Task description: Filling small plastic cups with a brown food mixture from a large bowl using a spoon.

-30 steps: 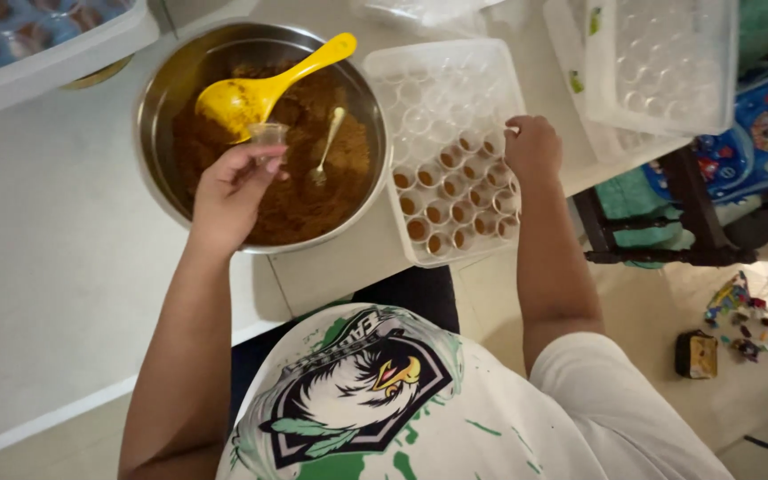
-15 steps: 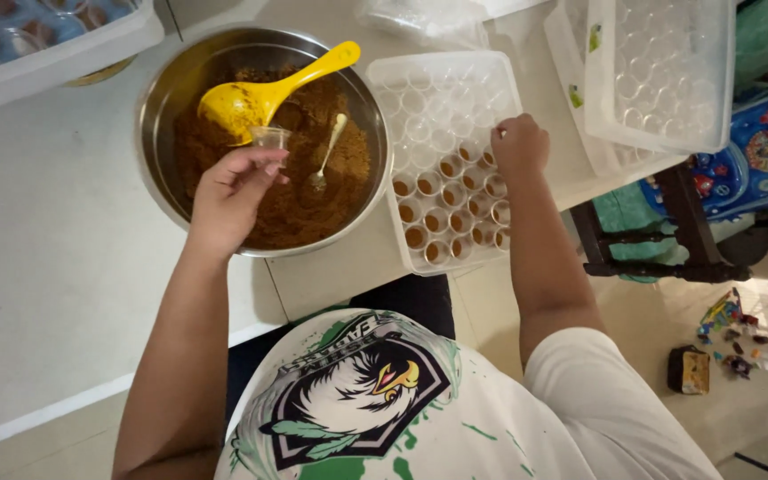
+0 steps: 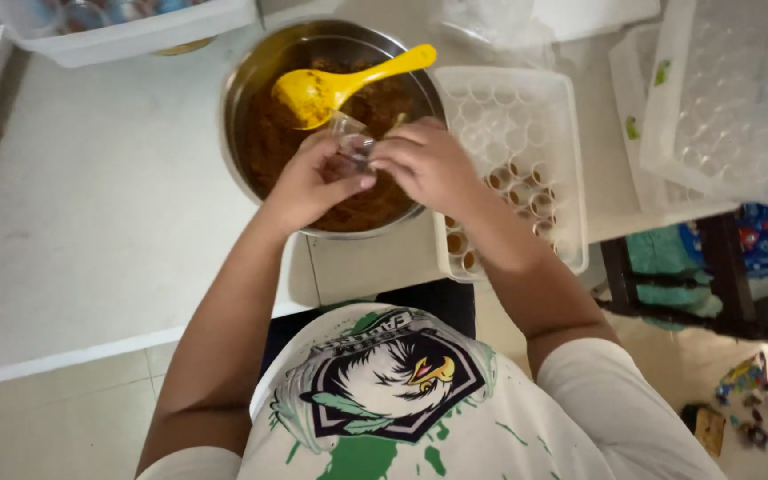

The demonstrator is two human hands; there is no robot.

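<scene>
Left hand (image 3: pixel 313 182) and right hand (image 3: pixel 424 164) meet over steel bowl (image 3: pixel 246 80) of brown mixture (image 3: pixel 264 142). Fingers of both pinch small clear plastic cup (image 3: pixel 353 142) between them, above bowl's right half. Cup contents unclear, blurred. Yellow spoon (image 3: pixel 326 89) rests in mixture, handle pointing upper right. White cup tray (image 3: pixel 526 133) just right of bowl, near rows hold filled cups. Stacked clear trays (image 3: pixel 731 98) further right.

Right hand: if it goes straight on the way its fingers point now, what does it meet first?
The right hand points leftward at the small clear cup that the left hand pinches over the metal bowl. It would likely meet that cup first; it seems already touching it, though depth is unclear.
</scene>
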